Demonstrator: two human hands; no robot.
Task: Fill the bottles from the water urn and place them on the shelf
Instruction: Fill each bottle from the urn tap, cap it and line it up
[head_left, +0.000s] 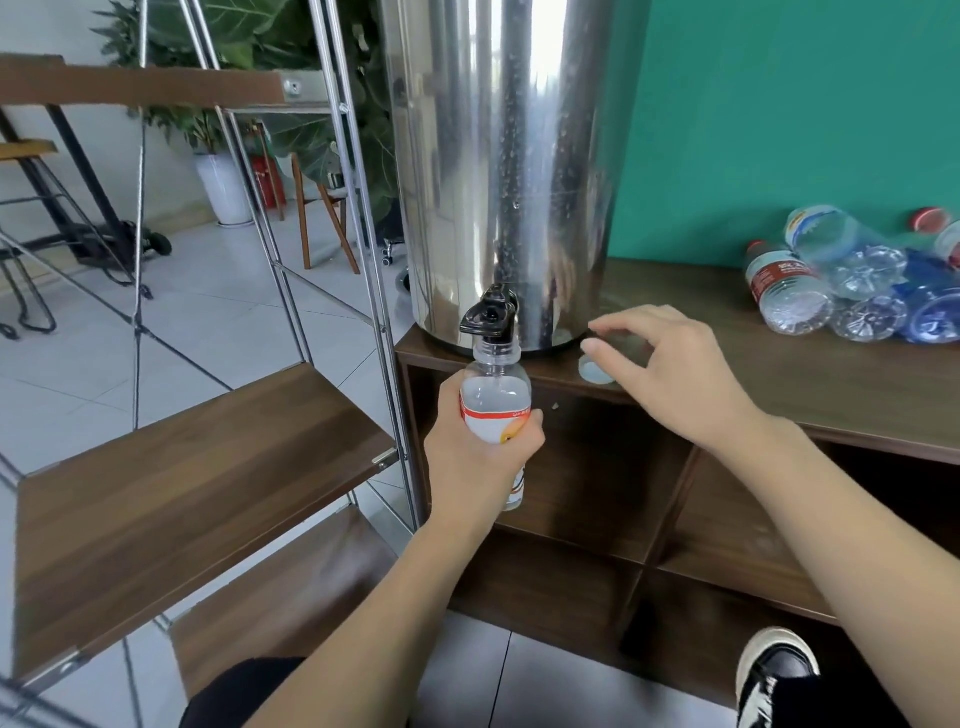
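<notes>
A tall steel water urn (498, 166) stands on the dark wooden cabinet top (831, 384). Its black tap (488, 317) juts over the front edge. My left hand (480, 457) grips a clear bottle (496, 400) with an orange-and-white label, held upright with its open mouth right under the tap. The bottle looks nearly full. My right hand (670, 374) hovers with relaxed fingers over a pale bottle cap (595, 370) lying on the cabinet top beside the urn; whether the fingers touch it I cannot tell.
Several empty plastic bottles (852, 280) lie in a pile at the cabinet's right end against the green wall. A metal-framed shelf with wooden boards (197, 467) stands to the left. Open cubbies sit under the cabinet top. My shoe (774, 675) is at the bottom right.
</notes>
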